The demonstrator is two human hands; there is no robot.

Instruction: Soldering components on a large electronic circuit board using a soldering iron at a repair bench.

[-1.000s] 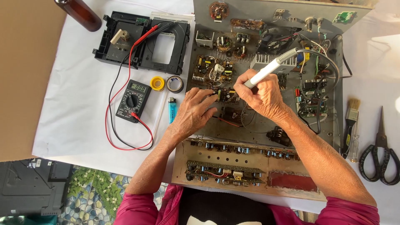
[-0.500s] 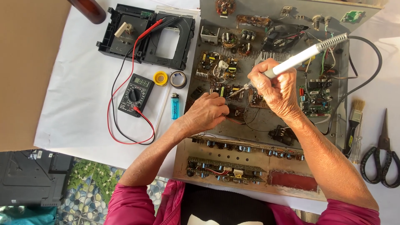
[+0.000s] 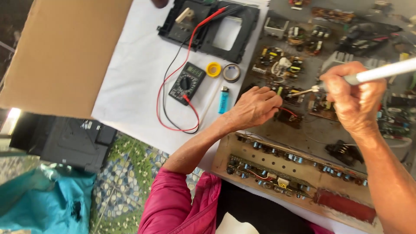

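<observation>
a: nearest first. long board (image 3: 299, 173) at the front edge, a row of small blue parts along it, untouched.

b: and the hands?

a: left hand (image 3: 253, 106) lies on the big metal chassis (image 3: 320, 130), fingers curled and pinched on something small by a red wire (image 3: 289, 112); i cannot tell just what it pinches. right hand (image 3: 353, 97) is wrapped tight around the white handle of a soldering iron (image 3: 364, 77). its metal tip points left and sits just beside the left fingertips, over a small circuit board (image 3: 284, 65).

b: so the step is?

a: my read: working a joint on that small board, one hand steadying a part or wire, the other bringing heat. whether the tip touches the board i cannot tell.

b: next move needs?

a: a steady tip on the one joint, left fingers kept off the hot metal, nearby wires left unscorched.

b: farther out?

a: on the white counter (image 3: 134, 86): blue lighter (image 3: 223, 99), multimeter (image 3: 186, 82) with red and black leads, yellow roll (image 3: 213, 69), tape roll (image 3: 231, 73), then a black plastic frame (image 3: 208, 24). cardboard (image 3: 65, 52) far left.
</observation>
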